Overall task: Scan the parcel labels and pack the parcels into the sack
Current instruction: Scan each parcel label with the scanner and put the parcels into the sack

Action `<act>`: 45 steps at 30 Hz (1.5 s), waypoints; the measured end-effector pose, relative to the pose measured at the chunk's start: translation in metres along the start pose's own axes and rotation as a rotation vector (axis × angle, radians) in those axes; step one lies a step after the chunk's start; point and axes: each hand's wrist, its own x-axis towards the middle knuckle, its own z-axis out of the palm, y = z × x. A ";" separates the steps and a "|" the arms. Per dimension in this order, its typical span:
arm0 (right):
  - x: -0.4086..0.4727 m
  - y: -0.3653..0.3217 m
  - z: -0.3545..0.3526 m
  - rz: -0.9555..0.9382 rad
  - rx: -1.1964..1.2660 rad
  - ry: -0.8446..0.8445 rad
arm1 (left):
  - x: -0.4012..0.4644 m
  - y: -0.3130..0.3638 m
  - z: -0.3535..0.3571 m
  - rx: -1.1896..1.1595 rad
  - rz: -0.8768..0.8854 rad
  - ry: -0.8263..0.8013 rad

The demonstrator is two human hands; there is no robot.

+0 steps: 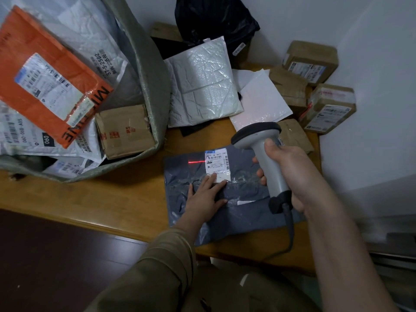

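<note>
Bench (117, 199): wooden top, its near edge running from the left side toward the person.
Grey poly mailer (243, 199): lies flat at the near edge of the bench, partly overhanging it.
Shipping label (216, 164): white, stuck on the far part of the grey poly mailer; print too small to read.
Scan line (197, 162): red streak across the mailer, reaching the label's left edge.
Left hand (207, 194): grip released, fingers straight, pressing flat on the mailer, fingertips touching the label's lower edge.
Right hand (290, 174): grip clenched round the handle of the barcode scanner (263, 152), head pointed down over the label; cord hangs from the handle's base past the bench edge.
Woven sack (148, 70): grey-green, mouth open, lying on the left half of the bench.
Sack contents: orange mailer (45, 79) on top, white mailers beneath it, small brown carton (126, 131) just inside the rim.
White bubble mailers (202, 84): two, beside the sack, toward the far edge.
Cardboard parcels (315, 64): several taped boxes, labelled, at the far right corner against the wall.
Black plastic bag (213, 16): at the far edge, behind the bubble mailers.
</note>
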 end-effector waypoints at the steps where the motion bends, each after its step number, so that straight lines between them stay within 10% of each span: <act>1: -0.002 -0.002 -0.001 -0.010 -0.004 0.005 | 0.000 0.000 0.000 0.004 -0.003 0.001; 8: -0.017 -0.012 -0.011 -0.054 0.013 0.027 | -0.005 -0.002 0.005 -0.122 -0.008 0.276; 11: -0.022 -0.013 -0.014 -0.069 0.013 0.026 | -0.010 -0.002 0.000 -0.178 -0.380 0.597; 17: -0.027 -0.015 -0.013 -0.092 0.005 0.018 | -0.010 -0.010 -0.027 -0.588 -0.996 0.493; 22: -0.027 -0.015 -0.013 -0.093 0.070 0.000 | -0.003 -0.026 -0.016 -0.991 -0.887 0.425; 33: -0.039 -0.025 0.010 -0.220 0.260 0.065 | -0.043 0.036 -0.112 -0.999 -0.088 0.665; 45: -0.087 -0.047 0.094 -0.276 0.468 -0.050 | -0.111 -0.054 -0.268 -1.340 -0.404 1.432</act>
